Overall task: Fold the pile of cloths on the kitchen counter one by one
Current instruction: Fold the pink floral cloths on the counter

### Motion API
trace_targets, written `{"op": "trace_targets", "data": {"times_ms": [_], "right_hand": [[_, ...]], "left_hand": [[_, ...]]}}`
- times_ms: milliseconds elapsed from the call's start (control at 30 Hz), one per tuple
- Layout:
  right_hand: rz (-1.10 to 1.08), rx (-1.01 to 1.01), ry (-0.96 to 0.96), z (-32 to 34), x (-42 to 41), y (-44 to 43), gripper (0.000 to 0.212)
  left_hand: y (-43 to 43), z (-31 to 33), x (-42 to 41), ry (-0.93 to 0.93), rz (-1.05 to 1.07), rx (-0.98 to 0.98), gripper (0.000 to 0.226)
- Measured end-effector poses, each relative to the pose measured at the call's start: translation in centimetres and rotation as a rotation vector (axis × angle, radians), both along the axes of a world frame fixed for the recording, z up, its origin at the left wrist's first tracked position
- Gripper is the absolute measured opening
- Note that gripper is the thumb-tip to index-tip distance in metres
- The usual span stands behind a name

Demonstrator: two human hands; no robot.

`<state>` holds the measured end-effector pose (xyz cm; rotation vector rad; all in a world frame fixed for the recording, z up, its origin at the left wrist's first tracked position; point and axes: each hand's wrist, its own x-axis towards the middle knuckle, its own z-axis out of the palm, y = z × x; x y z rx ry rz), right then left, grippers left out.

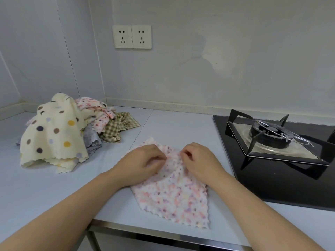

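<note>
Pink cloth (172, 196) with little dots of colour lies flat on the desk (45, 187), close to the front edge. It is turned so one corner points back at the person. It looks soft and fluffy, and its edges go zigzag. Its long way runs from that near corner up and away to the left. Both hands sit on the far half of the pink cloth, the left hand (141, 163) on the left side and the right hand (199, 160) on the right, each just as near. The fingers (157, 157) of both hands are curled and pinch the fluff in the middle, tips almost touching. Farther off to the left is the pile of cloths (59, 131), nearer the left hand. The stove (272, 142) is off to the right.
</note>
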<state>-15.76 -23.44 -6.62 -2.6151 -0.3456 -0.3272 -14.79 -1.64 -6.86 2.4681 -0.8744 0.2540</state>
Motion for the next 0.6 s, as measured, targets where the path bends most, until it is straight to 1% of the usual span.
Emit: {"op": "trace_targets", "data": {"times_ms": [67,100,167,233,267,333,400,467,533,600], "right_hand": [[-0.133,-0.121,-0.017,0.4,0.0,-0.3,0.026],[-0.175,-0.172,-0.034,0.5,0.0,-0.5,0.026],[-0.157,-0.157,-0.099,0.6,-0.2,-0.6,0.026],[-0.053,-0.070,-0.120,0.5,-0.5,0.0,0.027],[-0.012,-0.052,-0.081,0.4,-0.7,0.3,0.026],[0.019,-0.109,0.052,0.1,-0.6,0.6,0.035],[0.027,-0.207,0.198,-0.1,-0.5,0.3,0.054],[0.047,-0.294,0.284,-0.2,-0.4,-0.1,0.067],[0.058,-0.339,0.312,-0.3,-0.5,-0.3,0.068],[0.063,-0.352,0.322,-0.3,-0.6,-0.2,0.067]], "left_hand": [[0.1,0.0,-0.1,-0.104,0.142,-0.137,0.027],[0.2,-0.1,0.0,-0.182,0.223,-0.150,0.024],[0.5,-0.3,0.3,-0.284,0.415,-0.116,0.022],[0.8,-0.2,0.5,-0.236,0.615,-0.058,0.019],[0.9,-0.1,0.5,-0.194,0.693,-0.010,0.020],[1.2,0.2,0.4,-0.125,0.802,0.091,0.029],[1.5,0.5,0.4,-0.025,0.808,0.112,0.038],[1.5,0.8,0.5,0.155,0.689,-0.017,0.038],[1.2,0.9,0.7,0.307,0.521,-0.189,0.025],[0.8,1.0,0.8,0.365,0.386,-0.319,0.019]]}}
